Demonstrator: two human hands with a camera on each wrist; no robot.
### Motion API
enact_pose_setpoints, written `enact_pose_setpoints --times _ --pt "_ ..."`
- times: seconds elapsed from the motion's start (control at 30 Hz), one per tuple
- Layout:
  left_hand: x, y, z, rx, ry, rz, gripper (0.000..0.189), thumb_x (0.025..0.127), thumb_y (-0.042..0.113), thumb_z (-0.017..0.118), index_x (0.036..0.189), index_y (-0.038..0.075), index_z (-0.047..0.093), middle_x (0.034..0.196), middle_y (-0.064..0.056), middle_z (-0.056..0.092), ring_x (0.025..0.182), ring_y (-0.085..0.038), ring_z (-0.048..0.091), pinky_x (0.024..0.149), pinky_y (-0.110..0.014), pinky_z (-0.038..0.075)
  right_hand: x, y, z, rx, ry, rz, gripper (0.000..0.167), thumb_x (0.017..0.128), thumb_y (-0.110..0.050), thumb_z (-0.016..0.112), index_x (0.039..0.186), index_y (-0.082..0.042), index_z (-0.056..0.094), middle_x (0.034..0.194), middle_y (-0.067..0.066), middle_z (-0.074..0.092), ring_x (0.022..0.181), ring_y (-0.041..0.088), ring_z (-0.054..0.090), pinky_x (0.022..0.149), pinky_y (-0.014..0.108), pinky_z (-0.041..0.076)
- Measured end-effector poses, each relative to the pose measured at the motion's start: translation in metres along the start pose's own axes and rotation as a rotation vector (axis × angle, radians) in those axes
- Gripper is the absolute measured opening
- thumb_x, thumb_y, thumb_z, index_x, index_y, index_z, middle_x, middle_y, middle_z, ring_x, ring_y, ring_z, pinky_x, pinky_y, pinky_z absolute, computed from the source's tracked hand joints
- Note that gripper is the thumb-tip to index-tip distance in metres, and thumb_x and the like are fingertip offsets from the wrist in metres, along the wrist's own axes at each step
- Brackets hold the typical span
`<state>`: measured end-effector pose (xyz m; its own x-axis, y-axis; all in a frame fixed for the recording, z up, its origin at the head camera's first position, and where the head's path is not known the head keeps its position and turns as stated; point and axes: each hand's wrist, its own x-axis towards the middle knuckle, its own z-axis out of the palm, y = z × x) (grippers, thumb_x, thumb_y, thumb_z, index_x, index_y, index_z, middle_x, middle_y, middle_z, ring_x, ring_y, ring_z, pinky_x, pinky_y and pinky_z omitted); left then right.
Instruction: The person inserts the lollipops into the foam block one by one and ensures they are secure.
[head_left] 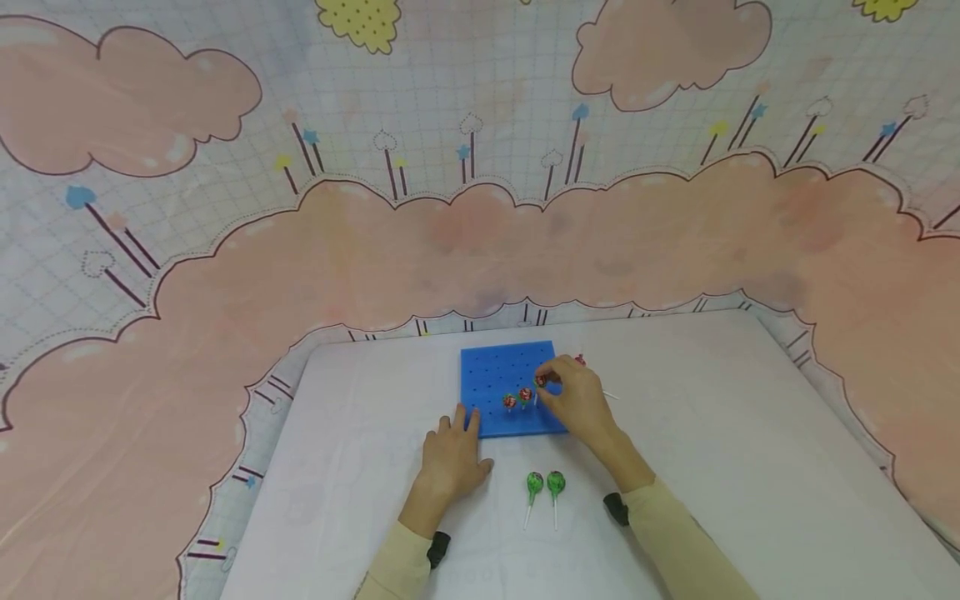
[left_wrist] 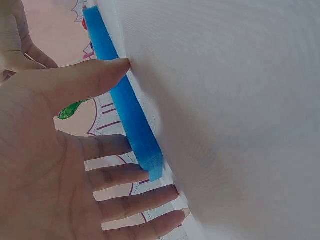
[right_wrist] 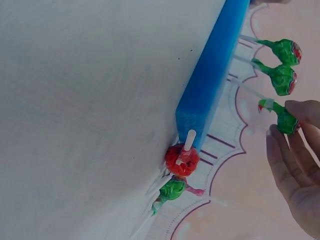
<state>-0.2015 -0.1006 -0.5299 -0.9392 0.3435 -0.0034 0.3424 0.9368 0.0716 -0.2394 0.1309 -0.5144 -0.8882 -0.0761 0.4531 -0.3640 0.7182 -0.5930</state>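
My right hand (head_left: 588, 408) pinches a green-wrapped lollipop (right_wrist: 287, 122) by its head between thumb and fingers, above the blue foam board (head_left: 480, 367). In the right wrist view its white stick points down to the board; whether it sits in a hole I cannot tell. Two more lollipops, one (head_left: 510, 402) and another (head_left: 526, 394), stand upright in the board in a row left of it. My left hand (head_left: 452, 458) lies at the board's front left corner, its fingers extended and touching the edge. Rows of small holes mark the board's top.
Two green lollipops, one (head_left: 534, 483) and another (head_left: 556, 483), lie on the white table (head_left: 337, 500) in front of the board. Beyond its right side lie a red lollipop (right_wrist: 182, 162) and a green one (right_wrist: 172, 190). A patterned cloth (head_left: 450, 250) hangs behind the table.
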Motion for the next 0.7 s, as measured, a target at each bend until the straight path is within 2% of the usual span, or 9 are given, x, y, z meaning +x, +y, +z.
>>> enact_pose_setpoints --times 0.47,0.7 --pt "0.0 0.0 0.001 0.006 -0.012 -0.005 0.083 0.088 0.048 0.08 0.151 0.002 0.052 0.155 -0.025 0.047 0.126 -0.043 0.056 0.093 -0.055 0.055 0.007 0.003 0.006 -0.02 0.011 0.014 0.02 0.084 -0.003 0.086 0.1 -0.009 0.075 0.104 0.006 0.071 0.093 0.022 0.072 0.083 0.039 0.061" --pt "0.0 0.0 0.001 0.018 -0.007 -0.003 0.083 0.088 0.049 0.079 0.151 0.002 0.052 0.154 -0.025 0.047 0.125 -0.042 0.057 0.093 -0.054 0.055 0.011 0.006 0.008 -0.011 0.009 -0.006 0.02 0.085 -0.003 0.085 0.101 -0.009 0.075 0.103 0.006 0.071 0.094 0.022 0.071 0.083 0.037 0.061"
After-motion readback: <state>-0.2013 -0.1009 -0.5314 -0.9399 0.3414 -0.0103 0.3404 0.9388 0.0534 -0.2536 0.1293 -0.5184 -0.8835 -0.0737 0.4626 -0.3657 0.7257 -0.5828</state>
